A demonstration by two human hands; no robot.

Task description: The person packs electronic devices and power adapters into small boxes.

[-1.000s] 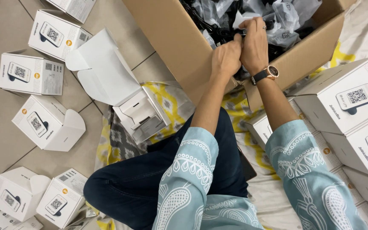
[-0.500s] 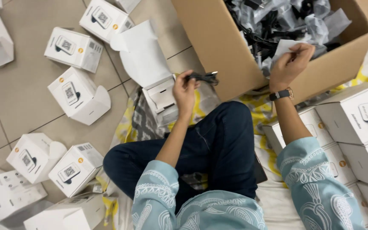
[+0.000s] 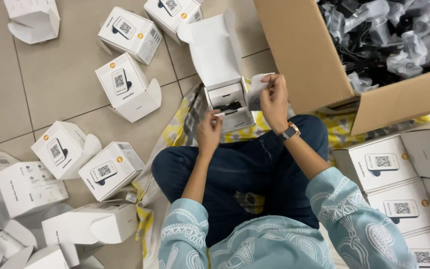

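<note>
Scattered white boxes (image 3: 125, 87) on the tiled floor (image 3: 51, 94), 9 to 11 o'clock. Left hand (image 3: 209, 132) at centre, fingers pinched together at the front edge of the open white box (image 3: 225, 79); grip contents too small to tell. Right hand (image 3: 273, 99) just at its 3 o'clock, clamped on a small clear bag (image 3: 256, 89). Brown carton (image 3: 304, 55) of bagged black cables at 1 o'clock.
</note>
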